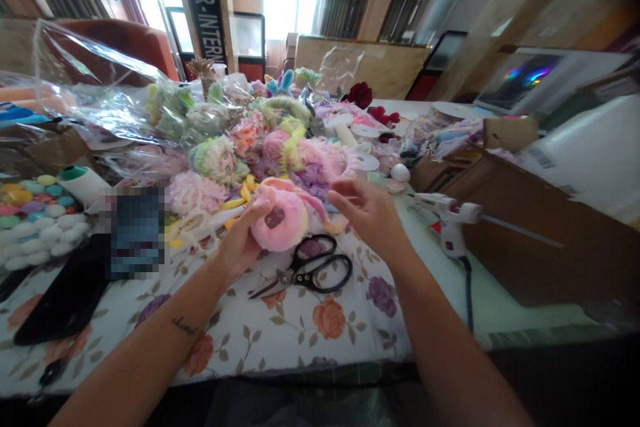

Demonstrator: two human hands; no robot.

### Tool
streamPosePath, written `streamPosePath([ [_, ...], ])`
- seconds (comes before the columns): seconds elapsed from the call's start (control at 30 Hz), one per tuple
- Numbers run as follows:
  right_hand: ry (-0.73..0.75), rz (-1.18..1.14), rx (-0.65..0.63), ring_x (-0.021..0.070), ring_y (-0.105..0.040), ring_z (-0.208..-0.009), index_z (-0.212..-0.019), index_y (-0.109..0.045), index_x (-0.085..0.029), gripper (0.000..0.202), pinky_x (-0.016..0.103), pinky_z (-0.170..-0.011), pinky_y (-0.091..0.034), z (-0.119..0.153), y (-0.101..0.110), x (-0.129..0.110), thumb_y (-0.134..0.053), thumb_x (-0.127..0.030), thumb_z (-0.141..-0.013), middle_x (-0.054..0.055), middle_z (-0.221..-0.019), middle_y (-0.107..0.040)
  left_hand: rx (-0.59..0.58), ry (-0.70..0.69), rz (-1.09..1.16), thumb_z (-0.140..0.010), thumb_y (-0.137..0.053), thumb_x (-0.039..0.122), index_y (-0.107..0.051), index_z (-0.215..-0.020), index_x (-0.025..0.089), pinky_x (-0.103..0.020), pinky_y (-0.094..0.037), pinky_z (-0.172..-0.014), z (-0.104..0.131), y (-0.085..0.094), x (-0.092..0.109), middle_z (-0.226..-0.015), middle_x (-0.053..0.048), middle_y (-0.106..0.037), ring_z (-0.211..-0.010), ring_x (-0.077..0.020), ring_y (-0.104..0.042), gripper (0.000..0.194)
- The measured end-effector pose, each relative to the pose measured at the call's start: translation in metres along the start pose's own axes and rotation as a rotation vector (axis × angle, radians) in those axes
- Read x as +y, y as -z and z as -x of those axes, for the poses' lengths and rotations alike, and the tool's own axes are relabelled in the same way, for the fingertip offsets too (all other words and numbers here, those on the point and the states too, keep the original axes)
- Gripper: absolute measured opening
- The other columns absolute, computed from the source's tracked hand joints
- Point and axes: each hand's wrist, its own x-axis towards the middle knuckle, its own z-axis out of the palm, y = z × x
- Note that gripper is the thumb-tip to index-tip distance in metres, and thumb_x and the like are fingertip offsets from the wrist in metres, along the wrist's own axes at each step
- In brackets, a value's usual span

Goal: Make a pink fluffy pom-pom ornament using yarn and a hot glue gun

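My left hand (245, 233) is wrapped round a pink fluffy ring (290, 230) with a dark hole in its middle, held just above the tablecloth. From behind the ring a pink strip (315, 203) trails right to a yellowish end. Close to that strip is my right hand (370, 217), its thumb and fingers apart and loosely bent, with nothing visible between them. Black-handled scissors (323, 273) lie on the flowered cloth below the ring, blades pointing left.
Fluffy yarn and trim (200, 193) are heaped behind the hands. A white glue gun (455, 220) stands at right by a cardboard box (540, 240). A black phone (65, 300) and several pompoms (40, 227) lie at left. Clear plastic wrap (100, 80) rises at back left.
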Motion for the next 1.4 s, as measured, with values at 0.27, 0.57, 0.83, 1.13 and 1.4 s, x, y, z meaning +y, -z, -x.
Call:
streamPosePath([
  [0.27, -0.372, 0.427, 0.870, 0.0331, -0.070, -0.104, -0.117, -0.067, -0.011, 0.051, 0.050, -0.098, -0.055, 0.094, 0.103, 0.109, -0.061, -0.045, -0.080, 0.022, -0.116, -0.071, 0.066, 0.006, 0.039, -0.076, -0.080, 0.028, -0.072, -0.120, 0.017, -0.035, -0.060, -0.090, 0.001, -0.004, 0.002, -0.097, -0.006, -0.079, -0.098, -0.0265, -0.074, 0.046],
  [0.57, -0.570, 0.499, 0.391, 0.0359, -0.070, -0.082, -0.072, -0.060, -0.027, 0.021, 0.047, -0.078, -0.052, 0.052, 0.136, 0.130, -0.067, -0.045, -0.067, 0.013, -0.078, -0.072, 0.022, -0.068, -0.014, -0.076, -0.079, 0.026, -0.068, -0.127, 0.018, -0.035, -0.057, -0.090, -0.001, 0.003, 0.000, -0.102, -0.006, -0.078, -0.098, -0.0256, -0.073, 0.053],
  [0.83, -0.620, 0.150, 0.412, 0.0324, -0.065, -0.057, -0.057, -0.061, -0.031, 0.018, 0.047, -0.062, -0.051, 0.053, 0.119, 0.093, -0.074, -0.035, -0.069, 0.012, -0.057, -0.066, 0.034, -0.133, -0.064, -0.071, -0.079, 0.026, -0.063, -0.127, 0.024, -0.032, -0.055, -0.087, -0.002, 0.000, 0.007, -0.101, -0.003, -0.073, -0.103, -0.0245, -0.069, 0.059],
  [1.13, -0.550, -0.622, -0.022, 0.0146, -0.047, -0.040, -0.080, -0.074, -0.021, 0.029, 0.028, -0.040, -0.045, 0.097, -0.013, -0.006, -0.082, -0.047, -0.071, -0.001, -0.049, -0.059, 0.082, -0.214, -0.125, -0.065, -0.085, 0.027, -0.059, -0.125, 0.025, -0.026, -0.051, -0.070, -0.007, 0.005, 0.013, -0.089, 0.001, -0.068, -0.080, -0.0169, -0.066, 0.066],
  [1.4, -0.640, -0.628, -0.129, 0.0057, -0.036, -0.033, -0.095, -0.071, -0.016, 0.059, 0.016, -0.032, -0.026, 0.115, -0.057, -0.025, -0.070, -0.072, -0.078, -0.003, -0.047, -0.055, 0.148, -0.204, -0.139, -0.060, -0.088, 0.029, -0.060, -0.124, 0.026, -0.027, -0.054, -0.071, -0.007, 0.003, 0.011, -0.091, 0.000, -0.070, -0.080, -0.0176, -0.067, 0.070],
])
